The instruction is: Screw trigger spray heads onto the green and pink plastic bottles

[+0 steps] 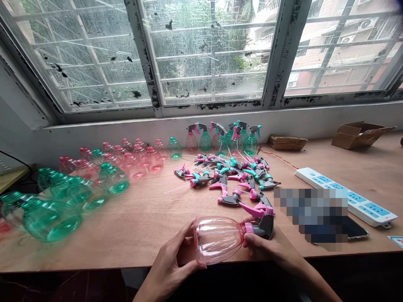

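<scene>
A clear pink spray bottle (217, 240) lies on its side in my two hands at the table's front edge, its base to the left. My left hand (176, 251) is wrapped around the base end. At the neck, my right hand (264, 247) pinches the pink collar of the grey and pink spray head (266, 220), which sits on the bottle's mouth. Whether the collar is fully threaded I cannot tell. Just beyond lies a pile of loose spray heads (231, 172) in grey, pink and green, with thin tubes.
Open green bottles (52, 220) and pink bottles (135, 165) stand at the left. Several bottles with spray heads (251, 142) line the wall below the window. At right are a power strip (343, 195), a blurred-out phone (354, 228) and cardboard boxes (355, 136).
</scene>
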`<act>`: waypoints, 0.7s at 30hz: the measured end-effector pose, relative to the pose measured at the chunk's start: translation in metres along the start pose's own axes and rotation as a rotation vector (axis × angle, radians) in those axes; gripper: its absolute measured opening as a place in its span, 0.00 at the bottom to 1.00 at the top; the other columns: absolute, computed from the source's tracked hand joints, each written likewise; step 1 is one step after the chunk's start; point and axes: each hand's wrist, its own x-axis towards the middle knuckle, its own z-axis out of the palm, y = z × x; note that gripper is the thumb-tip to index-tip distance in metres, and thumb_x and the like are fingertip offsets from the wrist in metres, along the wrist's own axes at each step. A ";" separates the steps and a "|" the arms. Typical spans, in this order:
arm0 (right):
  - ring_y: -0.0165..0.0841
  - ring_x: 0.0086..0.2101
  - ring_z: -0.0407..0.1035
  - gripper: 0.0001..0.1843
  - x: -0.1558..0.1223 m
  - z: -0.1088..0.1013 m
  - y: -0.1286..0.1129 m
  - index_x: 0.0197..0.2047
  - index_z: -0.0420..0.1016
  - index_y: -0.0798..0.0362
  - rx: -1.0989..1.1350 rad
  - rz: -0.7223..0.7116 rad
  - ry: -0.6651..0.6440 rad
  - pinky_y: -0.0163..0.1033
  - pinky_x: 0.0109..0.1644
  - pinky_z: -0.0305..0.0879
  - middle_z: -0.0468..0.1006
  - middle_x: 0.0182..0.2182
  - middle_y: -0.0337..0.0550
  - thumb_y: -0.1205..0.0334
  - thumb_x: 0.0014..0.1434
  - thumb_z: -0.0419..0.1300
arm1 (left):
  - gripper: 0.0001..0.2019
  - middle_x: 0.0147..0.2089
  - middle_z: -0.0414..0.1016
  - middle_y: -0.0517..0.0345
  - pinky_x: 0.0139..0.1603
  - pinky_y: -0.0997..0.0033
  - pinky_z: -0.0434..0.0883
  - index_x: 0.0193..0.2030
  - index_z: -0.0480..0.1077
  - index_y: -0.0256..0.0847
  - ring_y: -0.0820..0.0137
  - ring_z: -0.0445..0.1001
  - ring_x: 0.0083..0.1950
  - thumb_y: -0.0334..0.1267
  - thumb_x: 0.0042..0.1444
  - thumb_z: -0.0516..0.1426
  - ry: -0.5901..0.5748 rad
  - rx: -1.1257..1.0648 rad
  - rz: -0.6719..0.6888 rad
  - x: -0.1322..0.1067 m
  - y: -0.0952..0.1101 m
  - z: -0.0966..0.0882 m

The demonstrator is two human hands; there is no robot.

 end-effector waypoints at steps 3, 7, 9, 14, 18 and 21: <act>0.37 0.26 0.74 0.19 0.000 -0.001 -0.001 0.39 0.79 0.54 -0.028 0.006 -0.022 0.42 0.35 0.69 0.81 0.23 0.39 0.46 0.57 0.69 | 0.41 0.69 0.70 0.55 0.65 0.59 0.72 0.73 0.55 0.55 0.53 0.73 0.64 0.37 0.55 0.68 -0.013 -0.023 -0.006 0.000 -0.001 0.000; 0.38 0.27 0.75 0.22 0.000 -0.002 0.000 0.44 0.77 0.54 -0.003 0.007 -0.026 0.42 0.34 0.69 0.82 0.25 0.40 0.45 0.56 0.70 | 0.41 0.69 0.70 0.56 0.66 0.59 0.71 0.73 0.55 0.56 0.54 0.73 0.64 0.38 0.56 0.68 -0.011 -0.025 -0.010 -0.002 -0.002 0.000; 0.37 0.26 0.75 0.23 0.000 -0.002 0.001 0.45 0.76 0.54 0.012 0.001 -0.024 0.42 0.34 0.69 0.81 0.24 0.39 0.45 0.56 0.70 | 0.42 0.68 0.71 0.56 0.66 0.60 0.71 0.73 0.55 0.56 0.54 0.74 0.64 0.38 0.55 0.69 -0.006 -0.015 -0.007 -0.002 -0.003 0.000; 0.36 0.26 0.74 0.22 0.000 -0.002 0.001 0.45 0.74 0.54 0.028 0.010 -0.037 0.42 0.35 0.68 0.82 0.25 0.39 0.46 0.57 0.70 | 0.42 0.67 0.72 0.56 0.66 0.59 0.71 0.73 0.56 0.55 0.53 0.73 0.64 0.38 0.54 0.69 0.010 -0.006 -0.017 -0.001 -0.003 0.001; 0.36 0.28 0.74 0.21 0.000 -0.003 0.002 0.45 0.74 0.54 0.020 0.004 -0.042 0.42 0.36 0.68 0.82 0.26 0.40 0.47 0.58 0.69 | 0.42 0.67 0.71 0.54 0.66 0.58 0.71 0.73 0.56 0.54 0.52 0.72 0.64 0.38 0.55 0.69 0.004 -0.013 -0.022 -0.002 -0.004 0.001; 0.35 0.27 0.73 0.22 0.000 -0.003 0.005 0.47 0.73 0.54 0.020 -0.005 -0.046 0.42 0.37 0.67 0.82 0.26 0.39 0.48 0.59 0.69 | 0.42 0.68 0.70 0.54 0.66 0.58 0.71 0.73 0.54 0.56 0.54 0.74 0.63 0.37 0.56 0.68 -0.011 -0.029 -0.022 -0.002 -0.004 0.001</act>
